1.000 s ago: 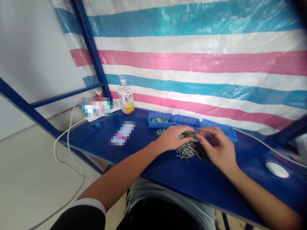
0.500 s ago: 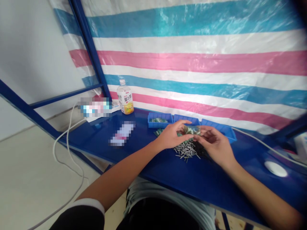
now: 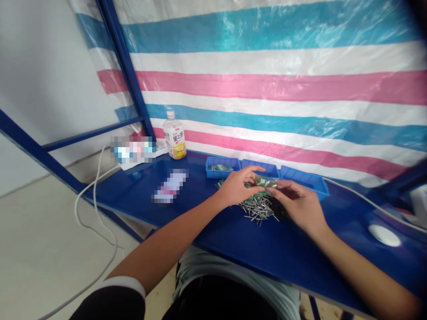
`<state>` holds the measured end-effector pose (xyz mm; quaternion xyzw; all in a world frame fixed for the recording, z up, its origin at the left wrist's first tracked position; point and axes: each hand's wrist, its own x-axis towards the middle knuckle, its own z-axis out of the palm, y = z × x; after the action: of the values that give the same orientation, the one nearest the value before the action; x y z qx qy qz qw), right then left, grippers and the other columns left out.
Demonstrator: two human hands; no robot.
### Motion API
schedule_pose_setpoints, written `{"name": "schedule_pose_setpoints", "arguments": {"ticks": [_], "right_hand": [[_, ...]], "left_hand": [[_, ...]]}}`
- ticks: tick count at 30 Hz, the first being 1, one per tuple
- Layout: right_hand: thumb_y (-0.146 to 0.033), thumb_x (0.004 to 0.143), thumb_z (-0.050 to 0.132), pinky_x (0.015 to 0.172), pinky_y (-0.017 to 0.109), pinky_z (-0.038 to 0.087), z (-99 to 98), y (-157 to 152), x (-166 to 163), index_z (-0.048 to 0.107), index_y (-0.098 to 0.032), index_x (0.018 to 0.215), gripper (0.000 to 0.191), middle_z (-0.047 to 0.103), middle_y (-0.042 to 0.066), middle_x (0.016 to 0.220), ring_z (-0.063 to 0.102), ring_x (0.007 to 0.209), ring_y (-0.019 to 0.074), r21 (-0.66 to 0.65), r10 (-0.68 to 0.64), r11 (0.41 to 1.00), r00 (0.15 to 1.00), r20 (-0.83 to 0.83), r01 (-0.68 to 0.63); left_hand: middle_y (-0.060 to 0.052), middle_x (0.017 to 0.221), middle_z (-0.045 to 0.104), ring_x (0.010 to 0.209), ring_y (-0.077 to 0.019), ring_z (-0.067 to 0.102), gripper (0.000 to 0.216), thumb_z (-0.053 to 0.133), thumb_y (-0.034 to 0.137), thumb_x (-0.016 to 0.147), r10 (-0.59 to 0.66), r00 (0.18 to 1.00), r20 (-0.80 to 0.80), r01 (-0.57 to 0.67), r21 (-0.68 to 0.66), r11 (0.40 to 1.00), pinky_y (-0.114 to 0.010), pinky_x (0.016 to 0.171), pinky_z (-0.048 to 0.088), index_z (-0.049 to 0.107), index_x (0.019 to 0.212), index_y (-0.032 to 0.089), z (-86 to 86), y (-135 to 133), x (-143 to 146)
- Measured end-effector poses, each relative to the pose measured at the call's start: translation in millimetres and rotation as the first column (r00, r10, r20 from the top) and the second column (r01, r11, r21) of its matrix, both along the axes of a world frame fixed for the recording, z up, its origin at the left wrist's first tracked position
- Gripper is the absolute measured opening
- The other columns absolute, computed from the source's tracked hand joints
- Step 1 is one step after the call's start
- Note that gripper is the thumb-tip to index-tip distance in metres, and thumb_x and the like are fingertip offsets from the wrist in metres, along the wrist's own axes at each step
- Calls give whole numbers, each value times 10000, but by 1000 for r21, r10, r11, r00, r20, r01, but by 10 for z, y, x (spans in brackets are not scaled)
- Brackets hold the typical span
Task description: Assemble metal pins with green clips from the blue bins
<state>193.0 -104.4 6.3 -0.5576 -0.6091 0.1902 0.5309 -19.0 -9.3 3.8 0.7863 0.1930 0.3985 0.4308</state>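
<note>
A small clear plastic bag [image 3: 266,182] with something pale inside is stretched between my two hands. My left hand [image 3: 237,184] grips its left end, thumb below and fingers above. At the other end, my right hand [image 3: 302,202] pinches the bag between thumb and fingers. Just beneath lies a heap of silver metal pins [image 3: 259,209], like rivets or nails. Dark small parts [image 3: 277,205] sit beside the heap, partly hidden by my right hand. Green packets [image 3: 220,183] show behind my left hand.
Along the back stand a blue bin with packets [image 3: 223,172], a middle blue bin [image 3: 263,165] and a right blue bin [image 3: 307,180]. A drink bottle [image 3: 175,138] stands at the left, near a blurred flat item [image 3: 171,186]. A white oval object [image 3: 384,235] lies right.
The bag has tilted and looks flatter between my hands, its top edge slightly lower. My hands have shifted only a little.
</note>
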Motion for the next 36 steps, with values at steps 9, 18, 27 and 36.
{"name": "schedule_pose_setpoints", "arguments": {"ticks": [9,18,27,36], "right_hand": [[-624,811,879,707,366,641,2,7,-18,781,-223,963,440,818,74,885,759,762,249,-20,77,997,996,-51,-78],[-600,788,907,761,363,632,48,-8,-30,824,-230,969,421,823,72,916,755,806,244,-67,108,991,988,-108,-115],[-548,807,910,710,337,616,36,10,-20,815,-213,1090,448,812,68,856,731,733,208,-52,108,992,985,-131,-116],[-605,791,900,699,344,611,60,-9,-58,819,-221,935,418,807,66,843,724,720,219,-61,100,992,987,-127,-109]], "left_hand": [[-121,1095,776,968,-230,783,548,853,338,871,-38,996,76,49,-151,987,-439,922,648,621,1347,198,14,-11,-1],[-106,1040,777,938,-209,777,471,826,350,889,-80,995,58,89,-158,983,-395,881,634,639,1288,182,30,-7,-13],[-121,1086,780,962,-211,776,435,804,342,903,-101,993,61,109,-152,982,-398,883,625,601,1255,188,-22,21,3],[-85,960,790,836,-183,753,419,862,353,855,-75,996,50,85,-234,969,-373,831,610,690,1192,173,110,-22,-50]]}}
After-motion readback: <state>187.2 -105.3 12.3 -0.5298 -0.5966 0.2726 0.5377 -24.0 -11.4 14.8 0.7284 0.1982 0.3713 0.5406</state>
